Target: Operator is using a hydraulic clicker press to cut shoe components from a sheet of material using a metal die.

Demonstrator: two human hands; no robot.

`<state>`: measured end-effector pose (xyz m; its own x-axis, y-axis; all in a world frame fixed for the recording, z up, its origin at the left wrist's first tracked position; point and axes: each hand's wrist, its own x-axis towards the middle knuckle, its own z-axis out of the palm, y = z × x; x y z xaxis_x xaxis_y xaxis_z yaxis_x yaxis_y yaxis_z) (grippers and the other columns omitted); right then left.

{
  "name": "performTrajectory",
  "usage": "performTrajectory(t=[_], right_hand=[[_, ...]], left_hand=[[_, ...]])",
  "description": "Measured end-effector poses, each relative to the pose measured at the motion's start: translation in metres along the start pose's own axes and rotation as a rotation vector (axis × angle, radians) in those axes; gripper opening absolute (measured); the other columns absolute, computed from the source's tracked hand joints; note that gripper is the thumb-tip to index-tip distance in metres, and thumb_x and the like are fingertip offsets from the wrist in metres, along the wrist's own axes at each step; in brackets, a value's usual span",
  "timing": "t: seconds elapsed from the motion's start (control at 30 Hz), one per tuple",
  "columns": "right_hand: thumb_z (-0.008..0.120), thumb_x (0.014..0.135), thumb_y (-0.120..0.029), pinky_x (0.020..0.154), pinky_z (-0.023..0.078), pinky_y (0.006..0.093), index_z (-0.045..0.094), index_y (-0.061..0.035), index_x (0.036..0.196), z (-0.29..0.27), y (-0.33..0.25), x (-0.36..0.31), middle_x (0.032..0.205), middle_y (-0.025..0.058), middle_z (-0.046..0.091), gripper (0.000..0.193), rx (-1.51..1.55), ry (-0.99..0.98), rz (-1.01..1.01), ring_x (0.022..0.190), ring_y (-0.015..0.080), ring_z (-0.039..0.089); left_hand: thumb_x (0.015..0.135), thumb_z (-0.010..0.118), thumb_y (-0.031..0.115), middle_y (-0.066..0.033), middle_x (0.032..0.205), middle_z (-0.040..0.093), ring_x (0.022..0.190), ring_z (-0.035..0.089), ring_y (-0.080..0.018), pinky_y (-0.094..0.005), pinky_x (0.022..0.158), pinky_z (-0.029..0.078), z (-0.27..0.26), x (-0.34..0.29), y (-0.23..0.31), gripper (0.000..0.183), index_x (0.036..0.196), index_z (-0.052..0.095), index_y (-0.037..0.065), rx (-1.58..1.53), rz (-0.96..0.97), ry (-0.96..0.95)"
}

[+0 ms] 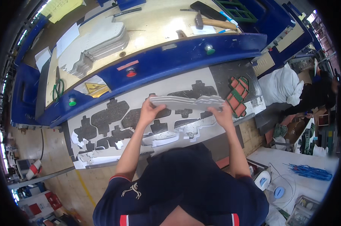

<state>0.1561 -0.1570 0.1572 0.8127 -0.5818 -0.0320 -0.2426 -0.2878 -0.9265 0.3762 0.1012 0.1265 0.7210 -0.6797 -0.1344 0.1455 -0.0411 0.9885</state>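
Between my two hands is a thin stack of light grey cut pieces [185, 102], held up edge-on with a wavy profile toward the right. My left hand [151, 111] grips its left end, thumb on the near side. At the right end my right hand [222, 116] pinches it the same way. Below lies a light grey sheet [140, 98] full of irregular cut-outs, through which a dark surface shows. Torn white scraps [161, 139] run along its near edge. To the right of my right hand rests a green and red cutting die [238, 96] on a dark board.
A blue machine beam [166, 52] with red and green buttons crosses behind the sheet. Above it, a wooden shelf holds stacked grey pieces [102, 41], a hammer [199, 20] and green-handled scissors [58, 89]. White sacks [279, 84] and another person [317, 90] are at right.
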Motion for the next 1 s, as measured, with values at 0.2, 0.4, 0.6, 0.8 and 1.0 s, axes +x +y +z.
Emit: performTrajectory(t=[0.2, 0.4, 0.6, 0.8, 1.0], right_hand=[[0.080, 0.076, -0.025, 0.086, 0.048, 0.0379, 0.056, 0.0031, 0.113, 0.001, 0.086, 0.032, 0.106, 0.0189, 0.061, 0.053, -0.090, 0.105, -0.095, 0.099, 0.0326, 0.061], [0.079, 0.075, -0.021, 0.091, 0.046, 0.0407, 0.057, 0.0030, 0.108, 0.022, 0.090, 0.024, 0.107, 0.0207, 0.060, 0.046, -0.067, 0.156, -0.154, 0.102, 0.0351, 0.058], [0.077, 0.077, -0.023, 0.092, 0.045, 0.0429, 0.060, 0.0040, 0.105, 0.023, 0.104, 0.037, 0.107, 0.0239, 0.059, 0.042, -0.241, 0.126, -0.090, 0.103, 0.0400, 0.056], [0.070, 0.081, -0.016, 0.077, 0.050, 0.0402, 0.068, 0.0022, 0.090, 0.034, 0.107, 0.056, 0.086, 0.0177, 0.069, 0.021, -0.272, 0.164, -0.277, 0.082, 0.0338, 0.066], [0.072, 0.078, -0.014, 0.080, 0.050, 0.0374, 0.067, 0.0037, 0.095, 0.020, 0.001, 0.050, 0.092, 0.0192, 0.069, 0.025, -0.183, 0.104, -0.298, 0.087, 0.0292, 0.067]], left_hand=[[0.075, 0.079, 0.005, -0.0092, 0.115, 0.059, 0.108, 0.057, -0.0189, -0.0320, 0.090, 0.047, 0.043, 0.032, -0.020, 0.057, 0.122, 0.046, 0.006, 0.183, 0.155, 0.118], [0.067, 0.085, 0.006, -0.0130, 0.135, 0.039, 0.124, 0.045, -0.0214, -0.0333, 0.107, 0.037, 0.066, 0.022, -0.033, 0.085, 0.132, 0.030, 0.009, 0.381, 0.008, 0.122], [0.072, 0.081, 0.011, -0.0117, 0.108, 0.061, 0.101, 0.059, -0.0260, -0.0349, 0.085, 0.047, 0.072, 0.021, 0.001, 0.059, 0.120, 0.046, 0.010, 0.530, 0.106, 0.302], [0.081, 0.073, 0.020, -0.0213, 0.107, 0.058, 0.098, 0.057, -0.0415, -0.0449, 0.083, 0.046, 0.059, 0.014, -0.019, 0.039, 0.107, 0.049, 0.003, 0.688, 0.254, 0.331], [0.081, 0.074, 0.028, -0.0216, 0.096, 0.062, 0.087, 0.062, -0.0436, -0.0464, 0.075, 0.049, 0.035, -0.027, 0.077, 0.049, 0.116, 0.047, 0.006, 0.662, 0.147, 0.359]])
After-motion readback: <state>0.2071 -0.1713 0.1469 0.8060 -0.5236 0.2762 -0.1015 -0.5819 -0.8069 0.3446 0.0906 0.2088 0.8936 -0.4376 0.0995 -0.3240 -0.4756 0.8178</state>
